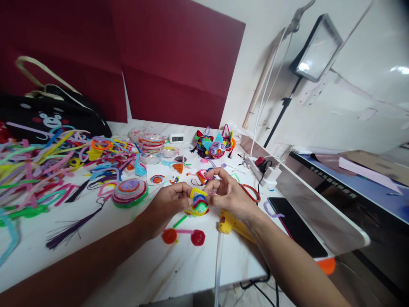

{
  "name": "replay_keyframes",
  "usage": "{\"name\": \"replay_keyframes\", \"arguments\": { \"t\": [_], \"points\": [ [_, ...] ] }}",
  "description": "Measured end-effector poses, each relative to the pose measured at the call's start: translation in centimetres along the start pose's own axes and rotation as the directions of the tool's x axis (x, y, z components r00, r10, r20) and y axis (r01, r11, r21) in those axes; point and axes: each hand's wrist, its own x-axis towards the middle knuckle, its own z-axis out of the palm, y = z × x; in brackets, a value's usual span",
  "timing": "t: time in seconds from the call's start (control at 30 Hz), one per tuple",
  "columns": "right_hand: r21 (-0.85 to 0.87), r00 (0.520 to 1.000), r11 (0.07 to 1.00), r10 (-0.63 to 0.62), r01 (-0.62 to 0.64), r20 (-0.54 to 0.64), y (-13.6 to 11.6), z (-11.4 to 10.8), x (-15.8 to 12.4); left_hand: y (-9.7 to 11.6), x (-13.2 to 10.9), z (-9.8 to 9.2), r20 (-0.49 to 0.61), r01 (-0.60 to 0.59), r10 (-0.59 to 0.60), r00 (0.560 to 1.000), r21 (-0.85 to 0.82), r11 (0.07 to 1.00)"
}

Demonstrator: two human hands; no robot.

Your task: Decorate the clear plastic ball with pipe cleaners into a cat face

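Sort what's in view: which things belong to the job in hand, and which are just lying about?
Likely part of the job:
multicoloured piece, between left hand and right hand
fuzzy stems
yellow glue gun

Apparently just lying about:
dark flat device
small white clock
black bag

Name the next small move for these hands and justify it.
Probably press the yellow edging gently against the colourful craft piece: the left hand and right hand hold it from opposite sides, and the yellow glue gun lies unheld. Whether the edging is fixed, I cannot tell.
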Motion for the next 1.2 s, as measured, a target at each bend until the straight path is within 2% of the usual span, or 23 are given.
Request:
{"name": "replay_keyframes", "arguments": {
  "t": [0.37, 0.7, 0.93, 1.2],
  "points": [
    [0.003, 0.999, 0.999, 0.047, -0.046, -0.028, -0.23, 0.01, 0.04, -0.28, 0.24, -0.43, 0.036, 0.007, -0.008, 0.999, 0.041, 0.999],
    [0.039, 1.000, 0.999, 0.024, -0.023, -0.007, -0.26, -0.19, 0.06, 0.24, 0.07, -0.03, -0.007, 0.044, -0.044, 0.999, 0.035, 0.998],
    [0.022, 0.999, 1.000, 0.018, -0.017, -0.043, -0.32, 0.41, 0.08, -0.12, 0.19, -0.27, -0.012, 0.042, -0.041, 0.999, 0.137, 0.990],
    [-0.017, 1.000, 1.000, 0.009, -0.009, -0.028, 0.03, 0.60, 0.15, 0.70, -0.13, 0.42, -0.021, 0.012, -0.007, 1.000, 0.253, 0.967]
  ]
}}
